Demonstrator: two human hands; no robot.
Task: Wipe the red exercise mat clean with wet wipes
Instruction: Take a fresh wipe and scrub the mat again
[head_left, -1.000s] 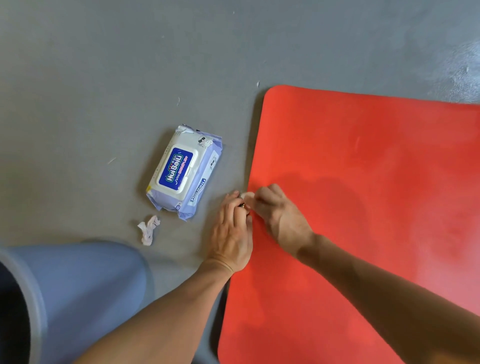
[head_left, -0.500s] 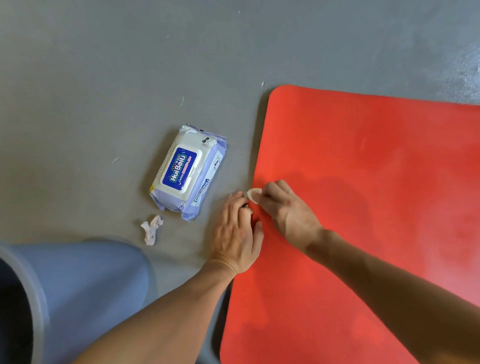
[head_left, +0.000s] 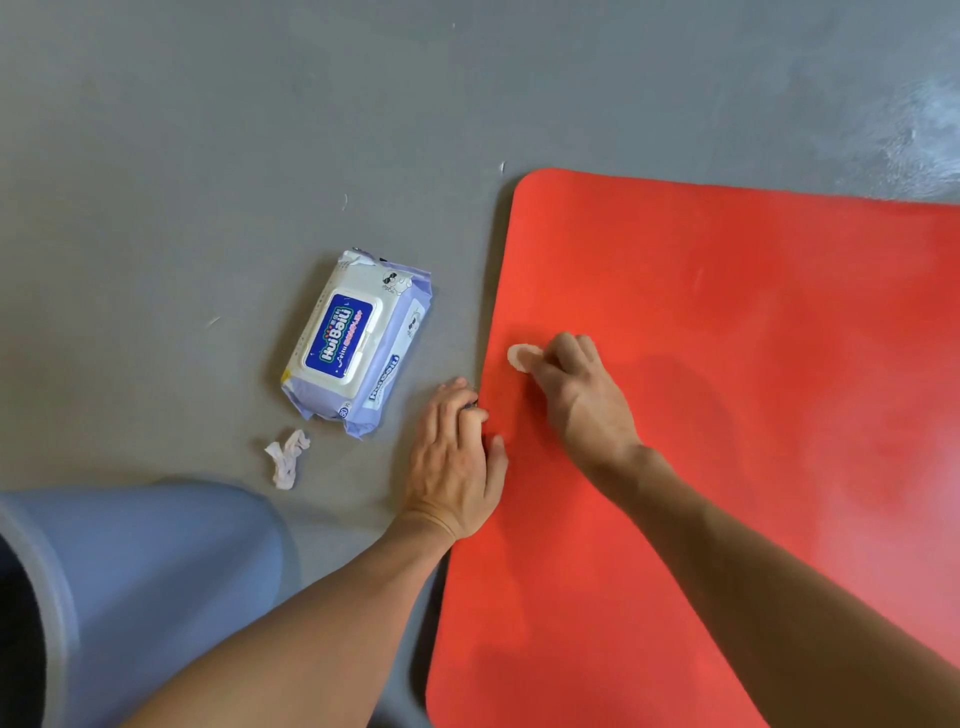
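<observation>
Right hand (head_left: 582, 400) pinches a small wipe (head_left: 522, 357) on the red mat (head_left: 727, 338) near its left edge; left hand (head_left: 457, 462), fingers curled, holds that edge.

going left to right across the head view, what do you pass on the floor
blue bin → crumpled used wipe → wet wipes pack → left hand at the mat's edge → right hand pinching a small wipe → red exercise mat
</observation>
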